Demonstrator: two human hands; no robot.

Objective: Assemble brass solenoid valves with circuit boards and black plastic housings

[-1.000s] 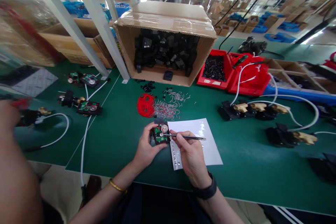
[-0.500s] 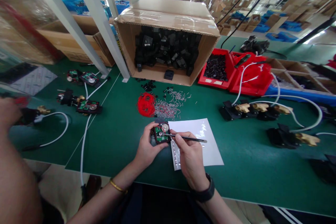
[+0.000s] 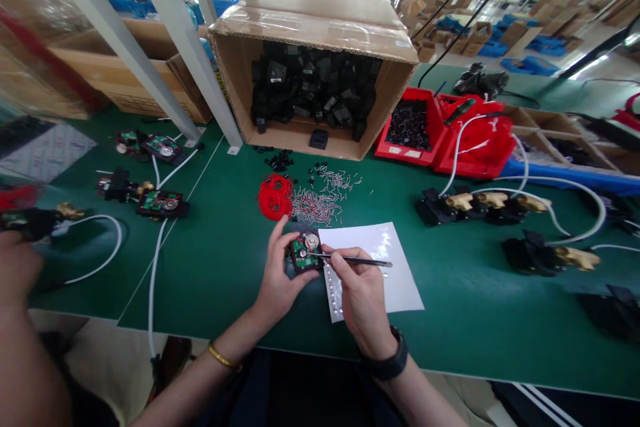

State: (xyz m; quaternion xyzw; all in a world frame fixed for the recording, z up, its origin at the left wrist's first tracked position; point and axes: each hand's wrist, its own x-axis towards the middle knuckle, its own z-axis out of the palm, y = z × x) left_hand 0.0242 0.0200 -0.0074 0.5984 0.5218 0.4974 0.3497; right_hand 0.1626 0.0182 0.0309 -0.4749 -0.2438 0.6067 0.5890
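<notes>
My left hand (image 3: 280, 273) grips a small black housing with a green circuit board (image 3: 301, 260) inside, its open face turned up. A round silvery part shows on the board. Pinched in my right hand (image 3: 361, 283) is a pair of dark tweezers (image 3: 363, 261), whose thin tip reaches onto the board. Under my right hand lies a white sheet (image 3: 400, 287) with small shiny round pieces along its left edge. Beyond the housing are a coil of red wire (image 3: 275, 197) and a scatter of small pins (image 3: 320, 205).
A cardboard box (image 3: 310, 20) of black housings stands on its side at the back. Red bins (image 3: 410, 155) sit right of it. Brass fittings on black units (image 3: 460, 202) lie at the right, similar units (image 3: 163, 203) at the left. Another person's hand (image 3: 17, 267) is far left.
The view has shifted slightly. My left index finger has lifted off the housing's edge. The tweezers stay on the board. The other person's hand at far left has moved down.
</notes>
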